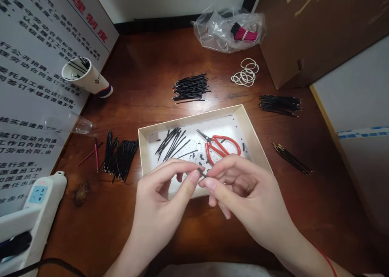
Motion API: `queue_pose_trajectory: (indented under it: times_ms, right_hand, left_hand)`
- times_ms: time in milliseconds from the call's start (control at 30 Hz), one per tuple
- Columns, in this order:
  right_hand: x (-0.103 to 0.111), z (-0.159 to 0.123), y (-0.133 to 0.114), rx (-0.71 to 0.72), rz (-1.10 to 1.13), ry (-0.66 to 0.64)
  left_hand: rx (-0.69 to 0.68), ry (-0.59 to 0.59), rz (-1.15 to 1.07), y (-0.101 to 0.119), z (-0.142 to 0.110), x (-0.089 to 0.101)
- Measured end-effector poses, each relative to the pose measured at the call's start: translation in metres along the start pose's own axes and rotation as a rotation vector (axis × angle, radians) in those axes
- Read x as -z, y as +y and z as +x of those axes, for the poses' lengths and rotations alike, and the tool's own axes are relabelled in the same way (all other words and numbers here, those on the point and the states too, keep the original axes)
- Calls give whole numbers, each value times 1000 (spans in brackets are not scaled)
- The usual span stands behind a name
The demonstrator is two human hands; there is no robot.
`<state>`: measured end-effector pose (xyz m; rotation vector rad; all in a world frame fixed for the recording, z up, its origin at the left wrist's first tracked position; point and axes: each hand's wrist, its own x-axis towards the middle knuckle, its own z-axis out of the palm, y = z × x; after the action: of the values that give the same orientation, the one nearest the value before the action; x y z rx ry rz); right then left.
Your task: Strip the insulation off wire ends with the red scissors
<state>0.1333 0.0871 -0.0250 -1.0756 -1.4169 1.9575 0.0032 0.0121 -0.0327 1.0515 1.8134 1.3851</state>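
Note:
My left hand (pixel 161 204) and my right hand (pixel 252 196) meet over the front of a shallow cardboard tray (pixel 194 118). Thumb and forefinger of each hand pinch a short black piece of wire (pixel 201 172); most of it is hidden by the fingertips. Just beyond my fingers, scissors with red handles (pixel 217 141) lie in the tray, blades pointing to the far left. Several loose black wires (pixel 172 144) rest on its left side, with small black scraps (pixel 202 157) scattered over the white bottom.
Black wire bundles lie behind the tray (pixel 191 87), left of it (pixel 121 157) and at right (pixel 280 104), near a few gold-tipped wires (pixel 291 158). Rubber bands (pixel 246 73), a plastic bag (pixel 212 30), a tilted paper cup (pixel 88 76), a clear cup (pixel 82 125) and a power strip (pixel 51 204) surround them.

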Motion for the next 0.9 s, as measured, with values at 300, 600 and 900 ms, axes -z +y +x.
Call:
queue_pose_trajectory:
  times_ms: [300,600,900]
  right_hand:
    - [0,-6,5,188,-242,143]
    - [0,-14,11,651,-798,185]
    - [8,-16,13,726,-923,58]
  left_hand:
    - [-11,-7,65,-1,-2,2]
    - [-65,-48,92,-5,-2,2]
    - [-70,-66,84,-4,-1,1]
